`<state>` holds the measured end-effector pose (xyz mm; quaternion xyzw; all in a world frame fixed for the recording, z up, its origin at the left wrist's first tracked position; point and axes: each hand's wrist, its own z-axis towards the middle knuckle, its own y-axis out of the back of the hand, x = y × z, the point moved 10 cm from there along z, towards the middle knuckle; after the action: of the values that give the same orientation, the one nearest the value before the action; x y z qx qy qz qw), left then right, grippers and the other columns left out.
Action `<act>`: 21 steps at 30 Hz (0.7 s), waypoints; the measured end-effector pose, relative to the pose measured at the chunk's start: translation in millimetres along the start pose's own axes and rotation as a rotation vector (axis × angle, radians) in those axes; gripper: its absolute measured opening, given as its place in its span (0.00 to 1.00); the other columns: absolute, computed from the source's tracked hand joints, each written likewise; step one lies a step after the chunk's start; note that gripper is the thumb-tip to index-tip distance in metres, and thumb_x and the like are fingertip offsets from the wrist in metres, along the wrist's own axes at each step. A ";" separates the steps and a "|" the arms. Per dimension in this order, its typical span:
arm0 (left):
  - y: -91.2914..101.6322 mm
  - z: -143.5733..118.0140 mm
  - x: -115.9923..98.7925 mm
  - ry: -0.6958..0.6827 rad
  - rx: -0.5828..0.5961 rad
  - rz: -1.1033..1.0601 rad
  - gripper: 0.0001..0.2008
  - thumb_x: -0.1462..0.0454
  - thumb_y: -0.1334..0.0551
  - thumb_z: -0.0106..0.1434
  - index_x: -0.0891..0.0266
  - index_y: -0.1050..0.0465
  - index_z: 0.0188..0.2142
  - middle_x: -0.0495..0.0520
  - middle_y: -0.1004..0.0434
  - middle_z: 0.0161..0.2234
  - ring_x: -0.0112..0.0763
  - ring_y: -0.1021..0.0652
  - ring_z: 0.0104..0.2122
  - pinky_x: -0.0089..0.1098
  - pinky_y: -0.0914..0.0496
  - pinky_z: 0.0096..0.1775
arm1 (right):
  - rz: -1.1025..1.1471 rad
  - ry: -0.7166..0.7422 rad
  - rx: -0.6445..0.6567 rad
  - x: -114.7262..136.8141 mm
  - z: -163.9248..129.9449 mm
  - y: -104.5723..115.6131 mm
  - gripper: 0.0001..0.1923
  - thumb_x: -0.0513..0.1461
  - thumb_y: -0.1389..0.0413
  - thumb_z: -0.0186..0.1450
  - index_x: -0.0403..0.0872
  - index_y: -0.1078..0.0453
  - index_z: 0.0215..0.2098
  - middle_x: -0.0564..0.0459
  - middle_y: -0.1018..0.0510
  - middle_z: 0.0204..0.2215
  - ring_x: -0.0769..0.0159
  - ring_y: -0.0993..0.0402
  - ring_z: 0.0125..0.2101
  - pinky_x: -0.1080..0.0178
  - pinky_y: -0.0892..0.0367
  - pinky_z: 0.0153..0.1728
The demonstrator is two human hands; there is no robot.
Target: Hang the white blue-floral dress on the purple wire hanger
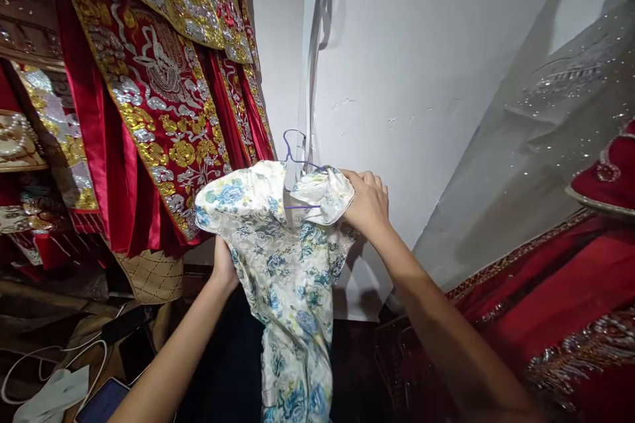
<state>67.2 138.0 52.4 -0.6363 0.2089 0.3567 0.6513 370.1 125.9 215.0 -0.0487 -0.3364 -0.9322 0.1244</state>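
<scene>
A long white dress (292, 291) with blue and yellow flowers hangs in front of me, running past the bottom of the view. A thin purple hanger (297, 158) sits in its neck, hook upward, with the lower bar showing in the neck opening. My right hand (366, 201) is closed on the dress's right shoulder, fingertips partly behind the cloth. Under the left shoulder is my left hand (225, 263), gripping the edge of the dress; its fingers are mostly hidden by fabric.
Red garments with gold and silver embroidery (163, 92) hang at the left. A white wall (397, 59) with an upright pole (313, 59) stands ahead. More red beaded clothing (560, 284) is at the right. A phone (106, 400) and white cable (102, 360) lie lower left.
</scene>
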 end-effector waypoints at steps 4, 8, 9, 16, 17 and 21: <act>27.9 -19.7 20.1 0.000 -0.102 0.052 0.30 0.38 0.46 0.64 0.54 0.25 0.52 0.52 0.24 0.57 0.43 0.29 0.60 0.39 0.31 0.59 | 0.002 -0.044 0.001 3.4 2.4 -2.8 0.23 0.45 0.43 0.63 0.55 0.29 0.56 0.45 0.30 0.40 0.50 0.34 0.42 0.55 0.43 0.42; 18.6 -25.9 29.4 0.017 0.008 0.221 0.28 0.44 0.38 0.63 0.56 0.27 0.56 0.55 0.28 0.60 0.45 0.31 0.62 0.42 0.36 0.62 | -0.027 -0.073 -0.054 -5.0 12.6 8.5 0.24 0.47 0.44 0.64 0.53 0.30 0.57 0.43 0.30 0.41 0.48 0.35 0.43 0.53 0.42 0.42; 14.6 -27.7 32.1 0.029 0.044 0.286 0.27 0.48 0.34 0.61 0.57 0.27 0.56 0.56 0.27 0.60 0.46 0.30 0.61 0.42 0.37 0.63 | -0.035 -0.088 -0.067 -9.9 12.0 12.9 0.24 0.47 0.45 0.64 0.52 0.31 0.58 0.42 0.30 0.41 0.47 0.35 0.44 0.52 0.42 0.43; 23.5 -67.2 69.7 0.230 0.024 0.421 0.24 0.62 0.30 0.57 0.63 0.25 0.53 0.61 0.21 0.53 0.50 0.23 0.54 0.44 0.32 0.58 | 0.004 -0.091 -0.035 -14.4 -53.8 7.0 0.39 0.45 0.42 0.61 0.49 0.45 0.68 0.37 0.34 0.56 0.36 0.43 0.59 0.37 0.46 0.55; 28.1 -75.1 77.1 0.255 -0.004 0.388 0.23 0.62 0.32 0.58 0.63 0.25 0.53 0.61 0.21 0.52 0.49 0.22 0.54 0.44 0.31 0.57 | 0.047 -0.070 -0.019 -6.9 -69.4 -2.1 0.44 0.45 0.41 0.60 0.49 0.50 0.70 0.37 0.38 0.61 0.35 0.49 0.63 0.35 0.50 0.58; 50.4 -102.2 106.0 0.318 -0.125 0.298 0.25 0.56 0.34 0.63 0.61 0.29 0.57 0.61 0.22 0.54 0.48 0.23 0.55 0.44 0.30 0.57 | 0.432 -0.118 0.043 21.0 -135.6 -49.5 0.43 0.47 0.41 0.61 0.50 0.51 0.71 0.41 0.42 0.66 0.43 0.51 0.67 0.41 0.47 0.63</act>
<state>118.7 55.9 -69.3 -0.6860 0.3781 0.3562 0.5096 335.8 71.8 83.9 -0.1713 -0.3444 -0.8721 0.3024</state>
